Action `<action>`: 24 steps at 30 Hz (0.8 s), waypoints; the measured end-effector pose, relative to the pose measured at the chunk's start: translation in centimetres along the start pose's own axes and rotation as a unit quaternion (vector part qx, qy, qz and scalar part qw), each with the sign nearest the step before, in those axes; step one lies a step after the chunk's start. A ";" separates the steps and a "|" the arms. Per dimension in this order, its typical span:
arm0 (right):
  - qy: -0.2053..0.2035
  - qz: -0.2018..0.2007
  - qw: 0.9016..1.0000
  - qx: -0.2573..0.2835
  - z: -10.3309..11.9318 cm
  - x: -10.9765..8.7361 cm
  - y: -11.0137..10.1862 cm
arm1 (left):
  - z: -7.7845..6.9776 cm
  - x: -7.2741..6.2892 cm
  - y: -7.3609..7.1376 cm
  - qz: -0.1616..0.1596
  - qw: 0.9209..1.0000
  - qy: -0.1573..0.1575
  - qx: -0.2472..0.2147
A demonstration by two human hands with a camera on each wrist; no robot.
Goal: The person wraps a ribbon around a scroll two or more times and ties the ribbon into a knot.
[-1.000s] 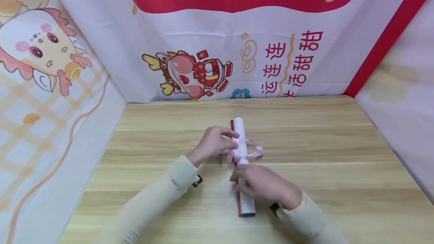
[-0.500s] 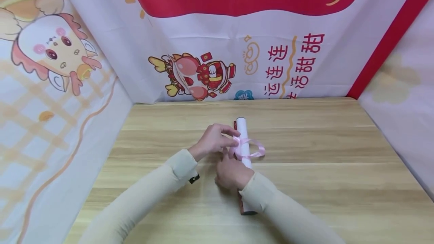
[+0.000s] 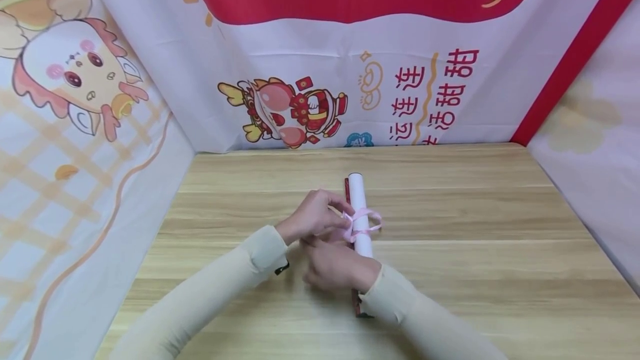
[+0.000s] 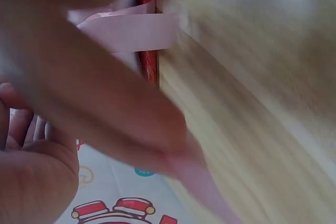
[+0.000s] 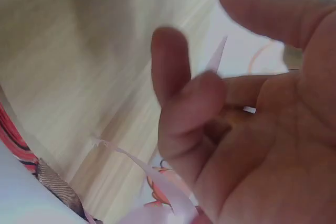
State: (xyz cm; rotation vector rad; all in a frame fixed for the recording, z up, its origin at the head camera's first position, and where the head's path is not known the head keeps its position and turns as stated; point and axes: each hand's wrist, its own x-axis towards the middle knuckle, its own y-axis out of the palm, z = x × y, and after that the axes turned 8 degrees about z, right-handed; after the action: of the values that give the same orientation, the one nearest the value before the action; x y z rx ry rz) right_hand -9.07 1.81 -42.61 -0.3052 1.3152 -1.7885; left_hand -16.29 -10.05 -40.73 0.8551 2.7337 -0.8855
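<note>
A white roll (image 3: 356,190) with a dark-rimmed end lies lengthwise on the table, a red patterned strip (image 3: 347,188) along its left side. Pink ribbon (image 3: 378,221) passes around its middle, with a loop on the right. My left hand (image 3: 315,213) pinches the ribbon at the roll's left side. Just below it, my right hand (image 3: 335,263) reaches left across the roll. In the right wrist view, a ribbon end (image 5: 218,56) sticks out between two fingers of that hand. Ribbon (image 4: 136,32) also crosses the red strip in the left wrist view; blurred fingers cover much there.
The wood-grain table (image 3: 475,271) extends on both sides of the roll. A printed white and red cloth (image 3: 300,38) hangs along its back edge. Another printed cloth (image 3: 65,199) stands at the left and a pale one (image 3: 595,182) at the right.
My right hand has gone from above the roll's lower part to its left side, beneath the left hand, drawing ribbon leftward. The right-hand loop has shrunk. My left hand stays near the ribbon.
</note>
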 end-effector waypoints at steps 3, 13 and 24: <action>-0.048 0.029 0.998 0.026 0.2 -1.8 -0.1 | 0.3 -0.2 -0.3 0.020 0.999 0.028 0.028; -0.212 -0.035 0.957 0.194 -2.6 -7.7 0.4 | 2.3 -0.5 0.0 0.040 0.994 0.103 0.021; -0.160 -0.295 0.877 0.345 -4.3 -10.6 2.4 | 2.7 -0.4 1.9 -0.030 0.994 0.103 0.004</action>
State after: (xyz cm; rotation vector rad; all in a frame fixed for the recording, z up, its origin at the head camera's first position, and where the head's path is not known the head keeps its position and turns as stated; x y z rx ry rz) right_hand -4.37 12.51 -43.44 -0.6068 0.2919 -2.4477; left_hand -15.00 -10.55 -43.78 0.9192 2.9476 -0.8638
